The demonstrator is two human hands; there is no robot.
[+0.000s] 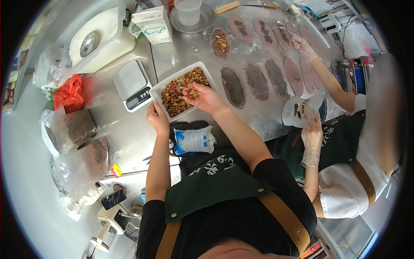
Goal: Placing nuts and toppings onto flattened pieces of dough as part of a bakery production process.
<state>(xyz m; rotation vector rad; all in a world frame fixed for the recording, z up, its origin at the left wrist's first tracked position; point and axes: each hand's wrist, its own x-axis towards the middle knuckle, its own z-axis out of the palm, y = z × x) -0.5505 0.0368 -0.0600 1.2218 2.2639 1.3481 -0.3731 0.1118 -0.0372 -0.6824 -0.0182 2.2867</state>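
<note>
A white rectangular tray (212,77) of chopped nuts (172,100), brown and reddish, sits before me on the steel table. My left hand (158,118) grips its near left corner, fingers closed on the rim. Over the tray, my right hand (204,98) is turned partly palm up, its fingers curled round a small heap of the nuts. Beyond lie two rows of purplish oval dough pieces. One far oval (220,44) bears chopped nuts; a near oval (234,86) is covered with dark grey filling.
Left of the tray stands a kitchen scale (132,82), with a tub of white powder (108,47) behind it. A blue-and-white packet (194,140) lies near my body. At right, a co-worker's gloved hands hold a pouch (297,111) and reach over the far ovals.
</note>
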